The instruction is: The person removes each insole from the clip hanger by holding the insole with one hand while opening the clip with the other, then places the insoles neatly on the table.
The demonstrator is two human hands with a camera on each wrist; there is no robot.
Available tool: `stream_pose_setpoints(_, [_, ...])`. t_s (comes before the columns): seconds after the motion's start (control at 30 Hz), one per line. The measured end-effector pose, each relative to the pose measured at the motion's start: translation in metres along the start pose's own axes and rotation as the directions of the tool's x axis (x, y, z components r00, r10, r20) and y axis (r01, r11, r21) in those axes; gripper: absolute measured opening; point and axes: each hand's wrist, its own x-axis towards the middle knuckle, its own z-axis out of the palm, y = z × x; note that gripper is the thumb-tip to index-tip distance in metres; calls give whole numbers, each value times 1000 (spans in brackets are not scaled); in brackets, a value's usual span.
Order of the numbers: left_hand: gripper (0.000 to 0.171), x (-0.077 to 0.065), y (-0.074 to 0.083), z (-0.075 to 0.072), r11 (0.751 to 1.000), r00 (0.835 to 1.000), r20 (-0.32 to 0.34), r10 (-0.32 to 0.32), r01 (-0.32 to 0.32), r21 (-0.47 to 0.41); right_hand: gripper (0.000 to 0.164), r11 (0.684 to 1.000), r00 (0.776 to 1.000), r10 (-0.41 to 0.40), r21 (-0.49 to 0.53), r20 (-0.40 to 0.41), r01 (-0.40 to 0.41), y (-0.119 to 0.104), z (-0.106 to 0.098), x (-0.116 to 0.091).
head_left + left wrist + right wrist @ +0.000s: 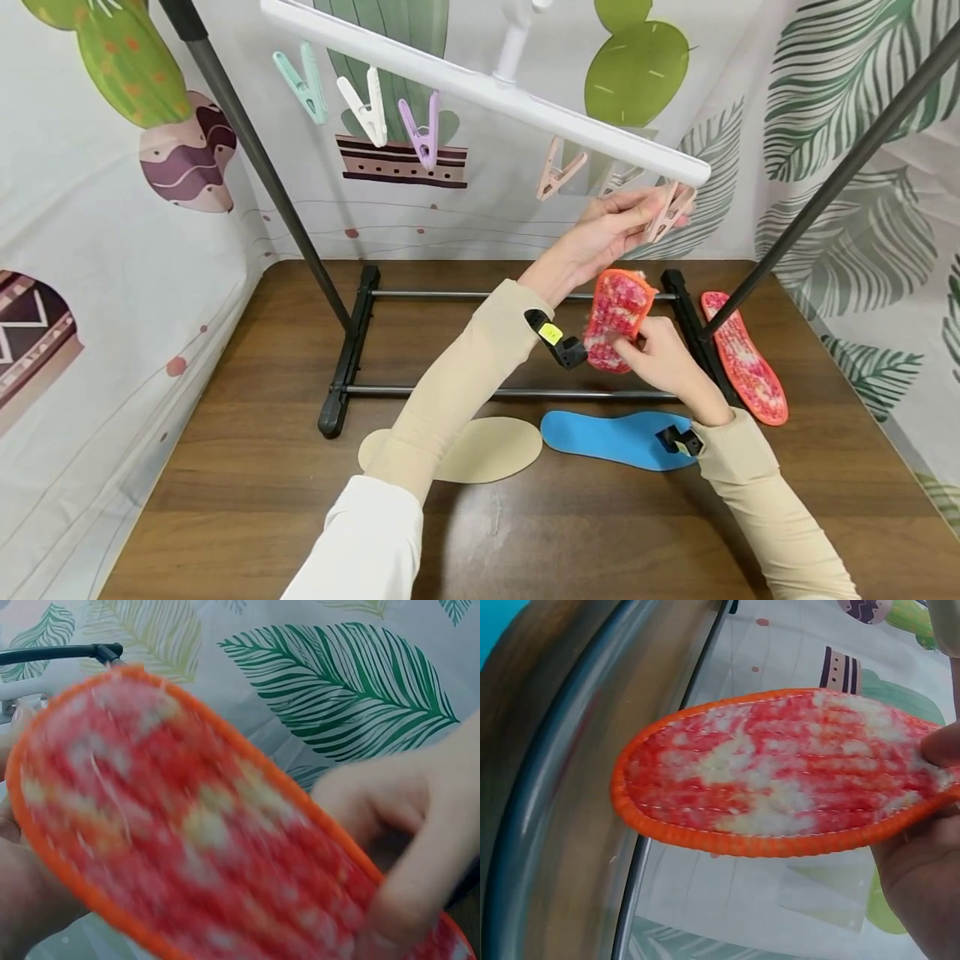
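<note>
My right hand (663,358) pinches a red and white fuzzy insole (621,308) with orange edging, thumb on its face. The insole is held up below the hanging bar, and fills much of the left wrist view and the right wrist view. Higher up, my left hand (622,223) grips a pale pink clothespin (670,215) at the right end of the white bar (465,79). The insole is apart from this clothespin. A matching red insole (746,358) lies on the table at the right, beside the rack's foot.
More clothespins hang from the bar: mint (303,83), white (366,108), purple (422,132) and pink (558,171). A black rack (348,358) stands around the work area. A beige insole (491,450) and a blue insole (607,437) lie in front on the wooden table (247,500).
</note>
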Motion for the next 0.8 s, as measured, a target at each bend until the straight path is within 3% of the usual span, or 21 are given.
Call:
stream_pose_setpoints(0.17, [39, -2, -1, 1, 1000, 1000, 2, 14, -14, 28, 25, 997, 987, -64, 34, -144, 70, 2, -2, -1])
stream_pose_setpoints(0.3, [40, -3, -1, 2, 999, 999, 36, 30, -30, 14, 25, 969, 952, -115, 177, -285, 170, 7, -6, 0])
stream_pose_setpoints(0.4, [41, -3, -2, 3, 999, 997, 58, 42, -40, -22, 20, 955, 908, -117, 204, -402, 213, 12, -10, 1])
stream_pose_setpoints(0.5, [41, -3, -4, 4, 997, 997, 61, 46, -42, -58, 17, 970, 857, -59, 174, -512, 171, 15, -16, 0])
stream_pose_setpoints(0.6, [42, -3, -5, 4, 996, 996, 72, 47, -41, -80, 23, 977, 812, -5, 169, -584, 128, 12, -22, 1])
stream_pose_setpoints(0.7, [43, -3, -6, 4, 995, 994, 92, 50, -42, -88, 27, 962, 763, 30, 226, -645, 153, 3, -27, 5])
stream_pose_setpoints(0.8, [43, -4, -6, 3, 995, 993, 108, 54, -44, -91, 30, 953, 699, 60, 250, -713, 172, -7, -31, 8])
